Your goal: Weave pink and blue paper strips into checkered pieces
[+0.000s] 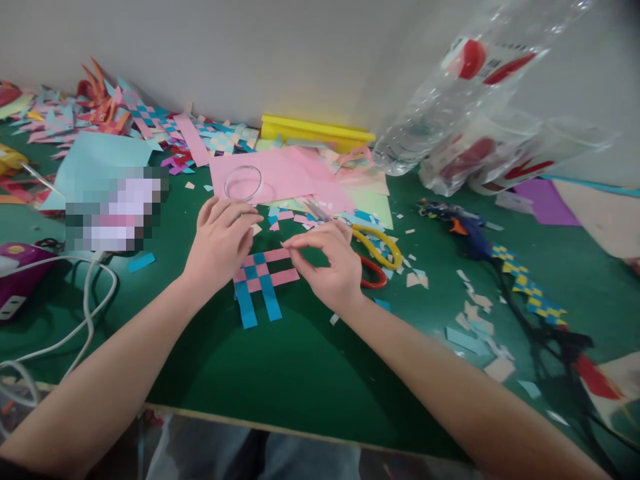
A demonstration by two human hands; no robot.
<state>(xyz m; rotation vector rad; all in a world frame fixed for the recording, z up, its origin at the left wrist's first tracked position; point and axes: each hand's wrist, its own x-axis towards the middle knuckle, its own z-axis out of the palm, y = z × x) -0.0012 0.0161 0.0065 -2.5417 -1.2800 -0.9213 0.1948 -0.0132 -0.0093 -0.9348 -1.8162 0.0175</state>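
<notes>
A small weave of blue and pink paper strips [257, 271] lies on the green table, two blue tails pointing toward me and two pink tails to the right. My left hand [223, 235] rests at its upper left edge, fingers loosely bent and apart, gripping nothing that I can see. Thumb and forefinger of my right hand [330, 263] are pinched at the right end of the upper pink strip [277, 255]. Partly behind that hand lie scissors with yellow and red handles [377, 245].
Pink paper sheets [280, 175] carry a clear ring of tape [243, 184]. Paper scraps [483, 320] are scattered right. A plastic bottle [450, 93] and cups [520, 153] lean at the back right. Left are a blurred-out phone [123, 213], white cable [87, 300] and purple power strip [25, 273].
</notes>
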